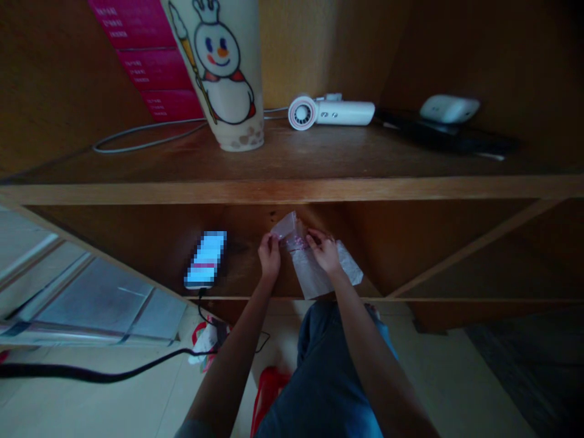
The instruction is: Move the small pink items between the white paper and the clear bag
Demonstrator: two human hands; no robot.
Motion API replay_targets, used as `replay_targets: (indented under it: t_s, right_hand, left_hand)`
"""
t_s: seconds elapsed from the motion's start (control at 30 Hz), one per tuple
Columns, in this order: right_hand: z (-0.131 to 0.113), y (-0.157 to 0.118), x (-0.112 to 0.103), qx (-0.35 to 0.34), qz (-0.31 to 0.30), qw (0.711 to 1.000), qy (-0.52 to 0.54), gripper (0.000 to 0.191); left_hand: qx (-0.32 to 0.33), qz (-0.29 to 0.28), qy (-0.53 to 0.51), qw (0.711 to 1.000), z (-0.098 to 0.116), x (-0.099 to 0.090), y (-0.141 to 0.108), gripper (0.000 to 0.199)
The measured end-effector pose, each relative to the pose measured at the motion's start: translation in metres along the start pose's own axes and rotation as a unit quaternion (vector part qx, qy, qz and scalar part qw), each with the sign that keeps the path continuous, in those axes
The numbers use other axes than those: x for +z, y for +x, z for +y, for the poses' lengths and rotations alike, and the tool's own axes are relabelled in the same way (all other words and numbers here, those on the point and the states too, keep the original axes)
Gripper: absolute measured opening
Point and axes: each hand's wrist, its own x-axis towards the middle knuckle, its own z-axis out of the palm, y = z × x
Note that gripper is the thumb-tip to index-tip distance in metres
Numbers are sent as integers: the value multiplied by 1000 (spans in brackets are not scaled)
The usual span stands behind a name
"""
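The left hand (269,258) pinches the edge of a clear, crinkled plastic bag (309,274) between thumb and fingers, and the right hand (325,252), just beside it, has its fingers bent onto the bag's upper part, gripping it there. The bag spans the gap between the hands, passes beneath the right one and spreads below and beyond it to the right; small pinkish marks or bits, too small to make out, show between the fingers. Both hands are over the lower shelf (244,280). To the left of the left hand, apart from it, lies a phone (205,260) with a lit, blurred-out screen and a dark cable (199,304) at its near end. Beyond and above the hands is an upper shelf (292,159): a tall cup (228,79) with a snowman print stands there to the left, in front of a magenta panel (152,73), a white handheld fan (337,113) lies nearly straight beyond the hands, and a white rounded object (449,108) rests farther right, by a dark, blurred item (442,135). Below the left hand, at floor level, a red object (269,389) shows beside the person's jeans (319,389).
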Motion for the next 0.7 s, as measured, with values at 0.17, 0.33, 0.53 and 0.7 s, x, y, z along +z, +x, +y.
replay_targets:
  t_s: [0.17,0.33,0.53,0.7]
  right_hand:
    - [-4,-6,1,-9,-40,983,177,34]
    - [-6,-9,-2,29,-78,962,261,30]
    - [-7,-10,-8,35,-89,951,294,24]
    - [-13,-12,-8,12,-112,960,256,21]
  left_hand:
    - [-51,-60,-167,983,6,1,-3,27]
    - [-79,-74,-170,979,5,3,-3,27]
    - [-53,-52,-109,991,6,2,-3,25]
    - [-22,-60,-66,996,13,1,-10,35]
